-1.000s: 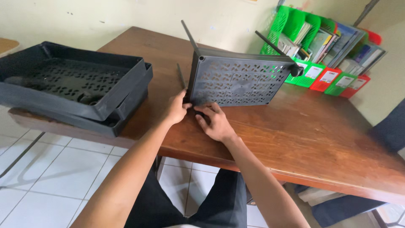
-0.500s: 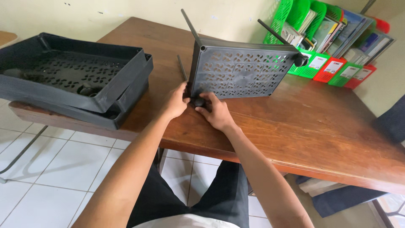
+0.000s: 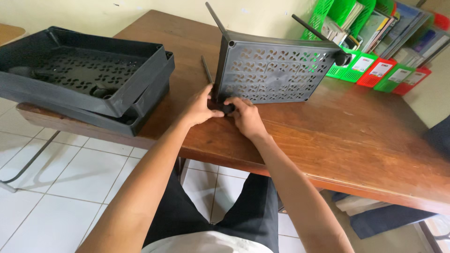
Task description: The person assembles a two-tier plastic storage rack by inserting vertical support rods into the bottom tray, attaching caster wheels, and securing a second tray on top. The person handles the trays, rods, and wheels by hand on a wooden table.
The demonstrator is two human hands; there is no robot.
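The dark grey perforated plastic tray (image 3: 276,70) stands on edge on the brown wooden bench (image 3: 328,126). The left hand (image 3: 199,107) and right hand (image 3: 246,117) pinch a small black fitting (image 3: 227,108) at its lower corner. Risk: uneven pressure may tip the tray or pop the fitting loose.

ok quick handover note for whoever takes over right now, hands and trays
Left hand and right hand: both at the lower near corner of the dark grey perforated plastic tray standing on edge on the brown wooden table, fingers pinching a small black fitting there.
Done: thin black rods stick up from the tray's top corners.
Left: two more grey trays stacked at the table's left end; one loose rod lies beside the upright tray.
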